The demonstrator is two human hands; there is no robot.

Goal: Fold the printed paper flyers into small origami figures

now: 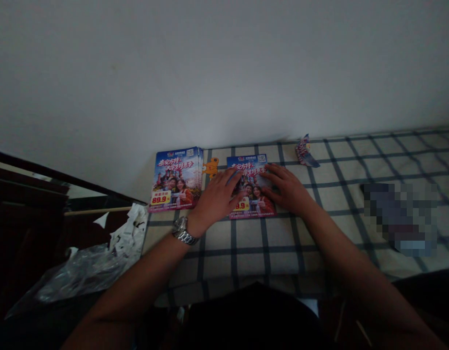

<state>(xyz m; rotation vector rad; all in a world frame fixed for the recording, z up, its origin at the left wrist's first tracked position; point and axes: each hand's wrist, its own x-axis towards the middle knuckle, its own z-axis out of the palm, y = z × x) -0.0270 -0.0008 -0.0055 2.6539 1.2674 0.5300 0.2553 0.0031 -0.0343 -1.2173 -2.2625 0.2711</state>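
Head view, single: facing forward and down, close over left hand (217, 197) and right hand (288, 190); wall (224, 68) behind.

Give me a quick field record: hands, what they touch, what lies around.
left hand: open, flat on left half of single glossy blue-and-red paper flyer
right hand: open, flat on flyer's right half
stack of matching flyers: left of hands, untouched
surface: white dark-checked cloth
small folded flyer: by the wall, right of hands
plastic wrap: crumpled, clear, far left
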